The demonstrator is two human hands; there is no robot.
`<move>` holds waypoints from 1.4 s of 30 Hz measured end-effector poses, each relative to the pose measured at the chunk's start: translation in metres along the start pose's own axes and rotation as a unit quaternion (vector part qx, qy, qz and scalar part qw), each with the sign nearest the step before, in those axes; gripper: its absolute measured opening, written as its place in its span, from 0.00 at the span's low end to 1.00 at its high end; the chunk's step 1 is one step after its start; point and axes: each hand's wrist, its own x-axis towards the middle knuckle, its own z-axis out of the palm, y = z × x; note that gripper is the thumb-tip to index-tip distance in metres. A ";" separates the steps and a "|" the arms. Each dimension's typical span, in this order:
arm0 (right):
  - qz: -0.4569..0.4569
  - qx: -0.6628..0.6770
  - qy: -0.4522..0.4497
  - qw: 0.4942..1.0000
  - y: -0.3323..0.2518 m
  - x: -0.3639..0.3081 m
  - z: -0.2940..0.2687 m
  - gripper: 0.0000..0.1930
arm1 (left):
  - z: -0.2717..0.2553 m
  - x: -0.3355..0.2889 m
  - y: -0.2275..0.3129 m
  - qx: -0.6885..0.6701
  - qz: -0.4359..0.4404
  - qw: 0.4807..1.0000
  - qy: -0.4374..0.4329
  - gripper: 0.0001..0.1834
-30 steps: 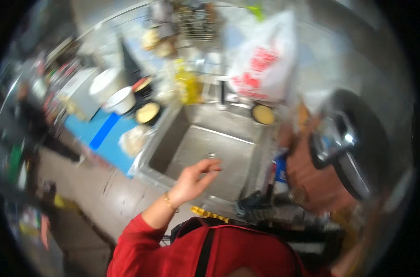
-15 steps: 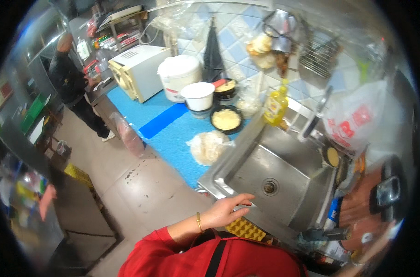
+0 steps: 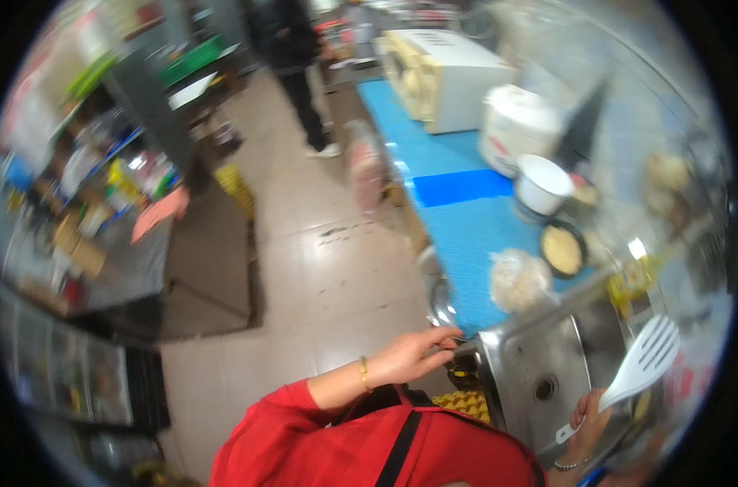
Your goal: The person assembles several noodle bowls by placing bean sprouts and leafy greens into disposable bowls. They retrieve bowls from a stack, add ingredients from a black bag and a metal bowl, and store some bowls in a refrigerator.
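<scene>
Head view: right hand (image 3: 586,420) grips white slotted turner (image 3: 627,383) by handle, blade up, near sink (image 3: 535,351) and yellow bottle (image 3: 629,284). Left hand (image 3: 422,357) empty, fingers loosely curled, near sink corner. Best handling: firm grip, blade clear of bottle.

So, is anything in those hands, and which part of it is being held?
The right hand grips a white slotted spatula by its handle, leaving the slotted head free. The left hand appears empty.
</scene>
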 end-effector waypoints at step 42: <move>-0.043 -0.150 0.003 0.988 0.005 0.243 0.267 0.20 | -0.221 0.045 -0.059 0.056 -0.070 0.982 0.166 0.21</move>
